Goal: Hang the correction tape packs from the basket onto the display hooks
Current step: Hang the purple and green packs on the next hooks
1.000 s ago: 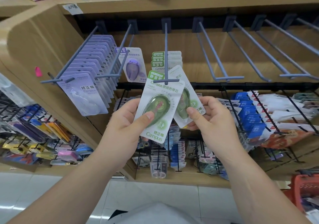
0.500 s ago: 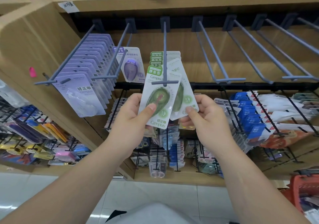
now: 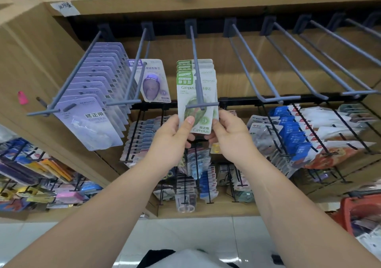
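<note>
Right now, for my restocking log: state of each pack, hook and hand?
Middle grey metal hook: partly filled.
Green carded correction tape pack: held at that hook's tip.
Left hand: grips pack.
Right hand: grips pack.
Leftmost grey hook: full.
Right-side grey hooks: bare.

The left hand (image 3: pixel 171 141) and right hand (image 3: pixel 231 135) are bare; both forearms (image 3: pixel 115 210) are uncovered right down to the lower edge of the view; the left thumbnail is short and plain; at the bottom centre shows a pale grey-white garment (image 3: pixel 191 258), with black fabric beside it.
</note>
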Available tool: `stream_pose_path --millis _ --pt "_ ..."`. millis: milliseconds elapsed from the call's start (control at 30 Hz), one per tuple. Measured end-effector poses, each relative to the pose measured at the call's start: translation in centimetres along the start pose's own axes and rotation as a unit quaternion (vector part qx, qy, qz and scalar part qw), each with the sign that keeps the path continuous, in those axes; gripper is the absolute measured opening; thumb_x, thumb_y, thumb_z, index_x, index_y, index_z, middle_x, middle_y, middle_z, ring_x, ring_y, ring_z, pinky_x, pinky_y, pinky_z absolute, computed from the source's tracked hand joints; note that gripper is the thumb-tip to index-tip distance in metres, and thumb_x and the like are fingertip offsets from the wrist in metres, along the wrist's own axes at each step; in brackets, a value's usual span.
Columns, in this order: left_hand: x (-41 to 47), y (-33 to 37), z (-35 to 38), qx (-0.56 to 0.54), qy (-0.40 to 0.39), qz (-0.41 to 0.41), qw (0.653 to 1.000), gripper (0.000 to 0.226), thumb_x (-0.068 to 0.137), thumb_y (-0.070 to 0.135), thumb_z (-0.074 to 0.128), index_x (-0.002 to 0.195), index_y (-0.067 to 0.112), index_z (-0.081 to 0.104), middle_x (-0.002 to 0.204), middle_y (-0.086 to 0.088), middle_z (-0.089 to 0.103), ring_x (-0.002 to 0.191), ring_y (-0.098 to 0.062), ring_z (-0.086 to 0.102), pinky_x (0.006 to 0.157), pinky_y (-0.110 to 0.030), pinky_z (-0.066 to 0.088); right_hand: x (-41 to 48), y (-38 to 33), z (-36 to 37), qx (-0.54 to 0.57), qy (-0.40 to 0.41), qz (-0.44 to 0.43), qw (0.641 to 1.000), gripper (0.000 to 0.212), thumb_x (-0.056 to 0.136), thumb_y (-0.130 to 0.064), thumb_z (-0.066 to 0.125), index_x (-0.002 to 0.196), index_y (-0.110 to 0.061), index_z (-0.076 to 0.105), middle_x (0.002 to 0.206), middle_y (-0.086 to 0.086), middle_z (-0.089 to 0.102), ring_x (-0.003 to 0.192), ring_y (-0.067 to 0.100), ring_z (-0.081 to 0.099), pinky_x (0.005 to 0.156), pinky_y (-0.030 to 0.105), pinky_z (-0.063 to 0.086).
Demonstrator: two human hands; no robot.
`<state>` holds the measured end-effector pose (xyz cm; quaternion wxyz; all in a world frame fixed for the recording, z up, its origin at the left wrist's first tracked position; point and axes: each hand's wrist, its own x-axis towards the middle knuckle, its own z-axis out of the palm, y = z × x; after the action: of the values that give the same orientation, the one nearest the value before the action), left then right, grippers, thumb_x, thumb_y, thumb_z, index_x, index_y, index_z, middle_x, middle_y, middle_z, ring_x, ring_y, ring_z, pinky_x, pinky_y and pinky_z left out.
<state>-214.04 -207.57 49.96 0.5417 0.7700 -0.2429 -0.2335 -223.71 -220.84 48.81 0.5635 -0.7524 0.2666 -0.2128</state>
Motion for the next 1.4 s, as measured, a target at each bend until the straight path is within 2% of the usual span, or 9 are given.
stream_pose_path --millis 200,333,567,733,833,933,1133,1267,1400 --pt "-0.2 -2.5 0.5 -0.022 -0.03 -0.033 0.999 0.023 0.105 0.049 0.053 0.109 0.029 0.064 0.095 0.0 0.074 0.079 -0.012 0.068 0.069 -0.027 0.048 -2.8 1.5 -2.4 -0.073 0.069 0.057 0.993 0.018 0.102 -0.022 0.058 0.102 -0.04 0.063 0.1 -0.002 0.069 0.087 0.016 0.07 0.085 0.049 0.06" --pt "-1.3 -4.9 2.3 0.004 -0.039 -0.067 0.997 0.02 0.098 0.054 0.063 0.099 0.034 0.067 0.099 0.004 0.075 0.094 -0.017 0.07 0.085 -0.043 0.056 -6.9 3.8 -5.6 -0.108 0.106 0.12 0.981 0.009 0.098 -0.026 0.066 0.107 -0.028 0.067 0.096 -0.009 0.067 0.091 0.009 0.066 0.087 0.031 0.056" --pt "-5.2 -3.6 11.4 0.036 -0.174 -0.024 0.984 0.019 0.099 0.034 0.07 0.114 0.023 0.065 0.104 0.009 0.065 0.094 -0.002 0.062 0.074 -0.016 0.044 -18.2 10.1 -15.8 -0.203 0.201 0.249 0.925 0.015 0.091 -0.032 0.075 0.099 -0.021 0.07 0.092 -0.005 0.072 0.083 0.009 0.064 0.076 0.025 0.048" --pt "-8.2 -2.8 22.9 0.095 -0.276 -0.015 0.956 0.028 0.096 0.033 0.074 0.118 0.021 0.062 0.107 0.002 0.065 0.096 -0.012 0.065 0.084 -0.027 0.053 -28.4 15.9 -25.5 -0.205 0.248 0.382 0.867 0.02 0.089 -0.038 0.074 0.101 -0.023 0.07 0.1 -0.007 0.074 0.089 0.016 0.07 0.078 0.031 0.05" --pt "-10.9 -2.4 31.0 0.114 -0.313 -0.023 0.943 0.037 0.094 0.039 0.077 0.121 0.022 0.058 0.108 0.005 0.064 0.081 0.001 0.062 0.074 -0.025 0.048 -32.9 20.3 -32.1 -0.199 0.237 0.417 0.855 0.026 0.089 -0.045 0.075 0.101 -0.022 0.07 0.103 -0.004 0.073 0.098 0.02 0.068 0.088 0.037 0.053" --pt "-13.5 -2.9 38.7 0.144 -0.302 -0.03 0.942 0.057 0.078 0.055 0.081 0.12 0.024 0.059 0.11 -0.003 0.068 0.082 -0.014 0.061 0.08 -0.038 0.053 -35.3 24.4 -38.5 -0.201 0.197 0.429 0.858 0.031 0.089 -0.049 0.073 0.106 -0.023 0.069 0.105 -0.004 0.072 0.1 0.02 0.067 0.089 0.037 0.053" --pt "-15.4 -5.0 48.4 0.189 -0.25 -0.078 0.946 0.037 0.073 0.051 0.086 0.096 0.033 0.062 0.097 0.002 0.074 0.093 -0.024 0.073 0.087 -0.051 0.06 -34.8 30.9 -46.3 -0.203 0.091 0.445 0.868 0.041 0.09 -0.047 0.073 0.118 -0.018 0.066 0.109 0.004 0.069 0.094 0.023 0.065 0.083 0.035 0.053" --pt "-14.5 -7.7 51.3 0.215 -0.227 -0.054 0.948 0.078 0.071 0.074 0.07 0.138 0.036 0.056 0.132 0.0 0.066 0.122 -0.025 0.065 0.105 -0.051 0.053 -32.7 34.8 -48.3 -0.198 0.026 0.458 0.866 0.05 0.09 -0.045 0.073 0.131 -0.019 0.059 0.126 0.007 0.063 0.093 0.025 0.06 0.078 0.031 0.047" --pt "-15.2 -8.1 52.1 0.22 -0.221 -0.049 0.949 0.1 0.084 0.057 0.076 0.165 0.036 0.022 0.165 0.002 0.036 0.147 -0.018 0.042 0.121 -0.045 0.039 -31.0 37.4 -49.4 -0.187 0.023 0.476 0.859 0.057 0.09 -0.039 0.075 0.138 -0.018 0.053 0.125 0.008 0.06 0.097 0.026 0.063 0.08 0.031 0.047"
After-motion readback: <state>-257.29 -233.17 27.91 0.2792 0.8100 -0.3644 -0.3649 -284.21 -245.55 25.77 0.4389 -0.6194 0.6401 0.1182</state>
